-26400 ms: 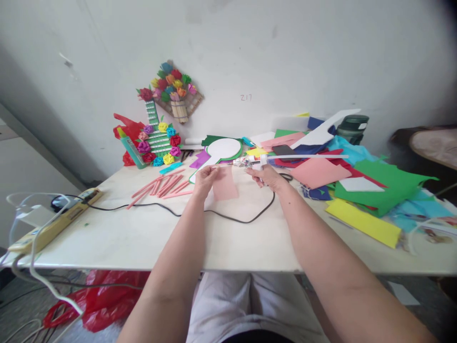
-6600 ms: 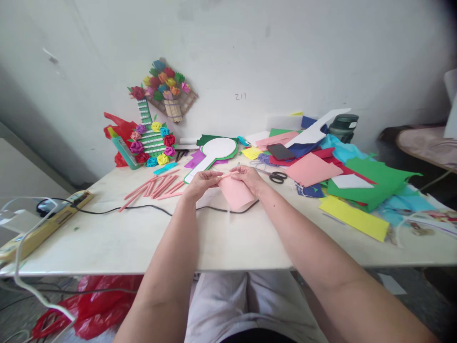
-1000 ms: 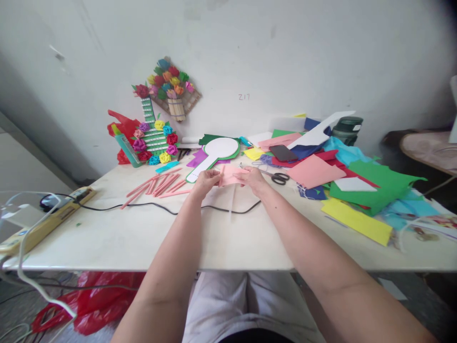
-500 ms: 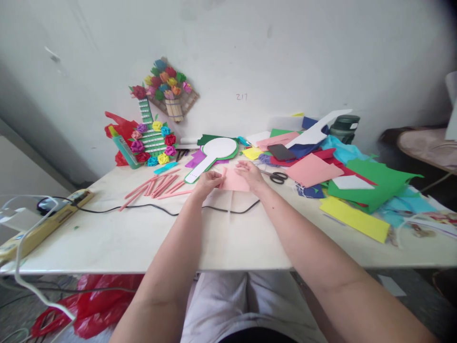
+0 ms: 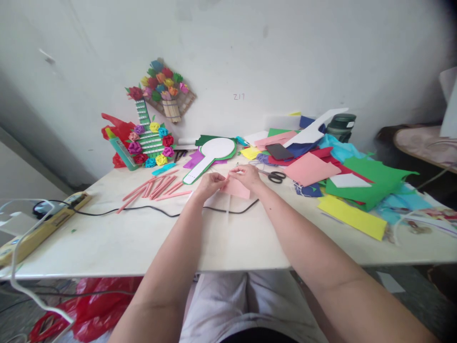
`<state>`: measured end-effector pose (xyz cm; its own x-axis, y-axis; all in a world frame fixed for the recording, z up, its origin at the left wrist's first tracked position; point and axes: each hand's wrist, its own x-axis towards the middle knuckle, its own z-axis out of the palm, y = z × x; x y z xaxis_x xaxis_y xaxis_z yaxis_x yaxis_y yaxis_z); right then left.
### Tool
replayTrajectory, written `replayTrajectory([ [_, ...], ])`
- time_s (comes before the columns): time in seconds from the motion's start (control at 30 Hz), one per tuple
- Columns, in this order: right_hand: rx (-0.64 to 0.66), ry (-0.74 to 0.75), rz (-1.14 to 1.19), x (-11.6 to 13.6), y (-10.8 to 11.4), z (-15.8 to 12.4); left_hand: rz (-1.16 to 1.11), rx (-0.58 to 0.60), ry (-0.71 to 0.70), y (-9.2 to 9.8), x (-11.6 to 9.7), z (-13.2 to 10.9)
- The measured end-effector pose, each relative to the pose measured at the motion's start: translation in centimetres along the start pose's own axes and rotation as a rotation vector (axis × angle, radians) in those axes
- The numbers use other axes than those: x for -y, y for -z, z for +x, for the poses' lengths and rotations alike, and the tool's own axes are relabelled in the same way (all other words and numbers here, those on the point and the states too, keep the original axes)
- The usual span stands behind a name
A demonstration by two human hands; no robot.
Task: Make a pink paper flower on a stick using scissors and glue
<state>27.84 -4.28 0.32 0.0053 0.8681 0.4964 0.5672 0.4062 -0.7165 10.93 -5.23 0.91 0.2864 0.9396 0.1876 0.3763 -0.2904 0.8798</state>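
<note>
Both my hands meet over the middle of the white table (image 5: 150, 238). My left hand (image 5: 209, 184) and my right hand (image 5: 246, 175) pinch the top edge of a small pink paper sheet (image 5: 237, 188), fingers curled round it. The sheet's lower part lies on the table. A bundle of rolled pink paper sticks (image 5: 155, 186) lies just left of my left hand. Black scissors (image 5: 276, 177) rest right of my right hand.
A black cable (image 5: 143, 209) runs across the table to a power strip (image 5: 46, 221) at the left. Paper-flower crafts (image 5: 152, 140) and a white paddle shape (image 5: 210, 155) stand near the wall. Coloured paper sheets (image 5: 357, 186), a phone (image 5: 279, 151) and a dark jar (image 5: 341, 126) crowd the right side.
The pink sheet, earlier held up between my hands, has been worked at its top edge and now lies lower. My fingers have closed in on that edge.
</note>
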Motion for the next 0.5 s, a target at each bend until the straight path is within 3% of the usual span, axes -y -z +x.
replayTrajectory([
  [0.27,0.099,-0.206,0.559,0.41,-0.08,-0.72,-0.161,0.063,0.008,-0.08,0.41,0.18],
  [0.5,0.180,-0.216,0.616,0.33,-0.18,-0.78,-0.122,0.061,-0.025,0.09,0.31,0.03],
])
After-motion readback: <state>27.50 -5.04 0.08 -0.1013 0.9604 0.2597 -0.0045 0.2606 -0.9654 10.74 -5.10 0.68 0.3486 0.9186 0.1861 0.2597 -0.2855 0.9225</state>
